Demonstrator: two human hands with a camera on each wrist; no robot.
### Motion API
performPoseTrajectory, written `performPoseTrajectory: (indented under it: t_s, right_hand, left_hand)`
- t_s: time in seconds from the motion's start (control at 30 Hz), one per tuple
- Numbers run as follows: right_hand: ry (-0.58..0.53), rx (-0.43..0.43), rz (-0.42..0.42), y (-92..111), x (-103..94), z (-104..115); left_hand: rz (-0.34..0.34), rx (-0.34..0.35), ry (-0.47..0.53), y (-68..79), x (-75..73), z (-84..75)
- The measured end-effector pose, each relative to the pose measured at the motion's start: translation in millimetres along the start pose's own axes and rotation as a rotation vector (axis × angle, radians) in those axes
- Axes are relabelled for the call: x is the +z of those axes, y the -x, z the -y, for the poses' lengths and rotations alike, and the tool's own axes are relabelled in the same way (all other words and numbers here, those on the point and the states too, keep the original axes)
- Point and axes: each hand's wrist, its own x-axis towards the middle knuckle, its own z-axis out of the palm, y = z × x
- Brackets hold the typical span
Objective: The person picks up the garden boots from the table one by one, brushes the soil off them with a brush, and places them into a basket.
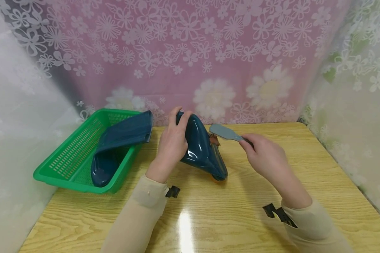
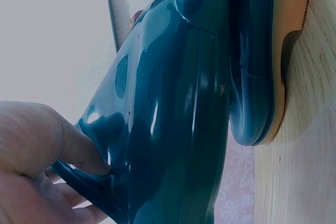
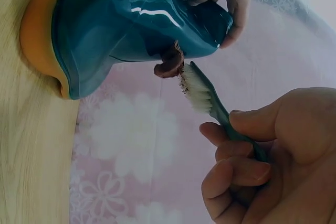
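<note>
My left hand [image 1: 173, 142] grips the top edge of a glossy dark blue rubber boot [image 1: 197, 144], its thumb on the outside in the left wrist view. The boot has an orange sole [image 3: 39, 35] and its shaft is bent over. A reddish-brown lump [image 3: 170, 61] clings to the side of the shaft. Between thumb and fingers, my right hand [image 1: 267, 154] holds a grey-green brush [image 1: 225, 132] by its handle. In the right wrist view the brush's pale bristles [image 3: 195, 90] touch the lump, with brown bits on their tips.
A green plastic basket [image 1: 68, 184] stands at the left of the wooden table [image 1: 240, 218]. Inside lies a second dark blue boot [image 1: 120, 135], its shaft sticking out over the right rim. A pink flowered curtain [image 1: 177, 70] hangs behind the table.
</note>
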Motion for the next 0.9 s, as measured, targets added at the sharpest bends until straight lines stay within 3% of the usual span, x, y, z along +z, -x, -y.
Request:
performPoseTrajectory:
  t_s: [0.27, 0.53, 0.8, 0.9]
  right_hand:
    - [-0.028, 0.031, -0.009, 4, -5.2, 5]
    - [0.081, -0.01, 0.107, 4, -13.8, -8]
    - [0.024, -0.033, 0.021, 9, -10.7, 1]
    - [0.012, -0.061, 0.039, 9, -8.5, 5]
  left_hand:
    - [0.01, -0.005, -0.002, -1.0, 0.0, 0.1]
    - [0.009, -0.01, -0.004, -0.4, -1.3, 0.2]
    - [0.01, -0.007, -0.008, 0.2, -1.1, -0.8]
    - [0.013, -0.008, -0.011, -0.4, -2.4, 0.2]
